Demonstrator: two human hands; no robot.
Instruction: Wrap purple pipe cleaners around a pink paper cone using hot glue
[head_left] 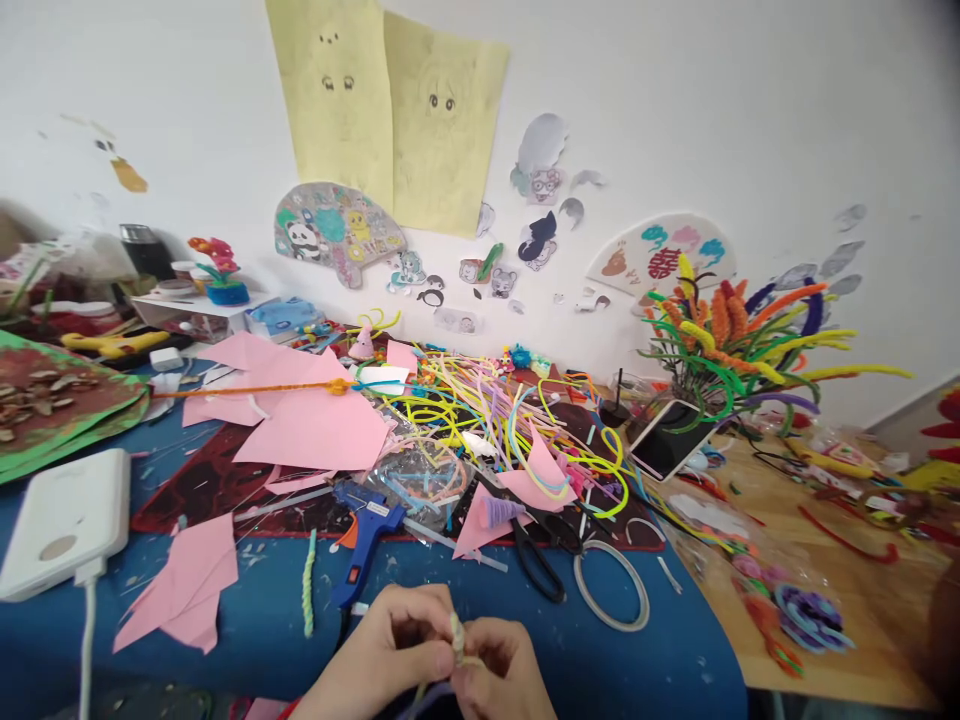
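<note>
At the bottom middle of the head view, my left hand (390, 650) and my right hand (499, 670) are closed together on a pale cream pipe cleaner (457, 638), pinching its twisted upper end between the fingertips. The stem runs down below my hands, out of the frame. A blue hot glue gun (365, 545) lies just beyond my left hand on the blue cloth (262, 610). Black scissors (544, 555) lie beyond my right hand, next to a white wire ring (611, 585).
Pink paper pieces (300, 410) and a heap of coloured pipe cleaners (487, 410) cover the table's middle. A white power bank (67, 520) with a cable sits at left, a green twisted stem (308, 590) nearby. A phone (667, 440) and pipe-cleaner bouquet (735, 340) stand at right.
</note>
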